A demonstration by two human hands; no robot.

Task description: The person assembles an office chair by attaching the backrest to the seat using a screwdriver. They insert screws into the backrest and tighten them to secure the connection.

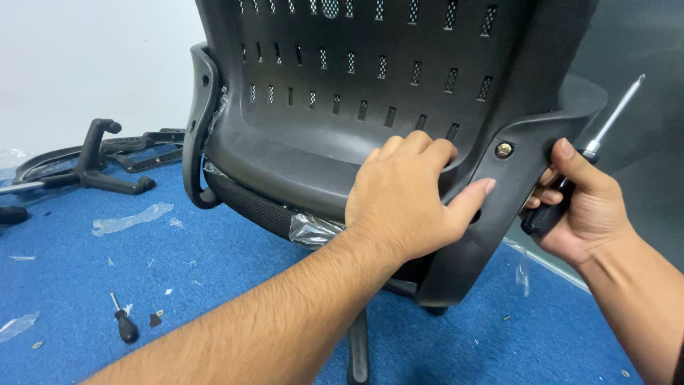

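Observation:
A black office chair fills the view, its slotted plastic backrest [356,78] facing me. My left hand [410,196] rests on the lower edge of the backrest, fingers spread, thumb against the right armrest bracket [491,207]. A bolt head [504,150] sits in that bracket just above the thumb. My right hand [584,207] is closed around the black handle of a screwdriver [591,150], whose metal shaft points up and to the right, away from the bolt. Clear plastic wrap [313,229] clings to the seat edge below the backrest.
Blue carpet [214,271] covers the floor. A small black screwdriver [125,324] and little bits of hardware lie at lower left. Loose black chair parts [107,160] and plastic scraps [128,219] lie at left by the white wall. The chair base post [358,349] stands below.

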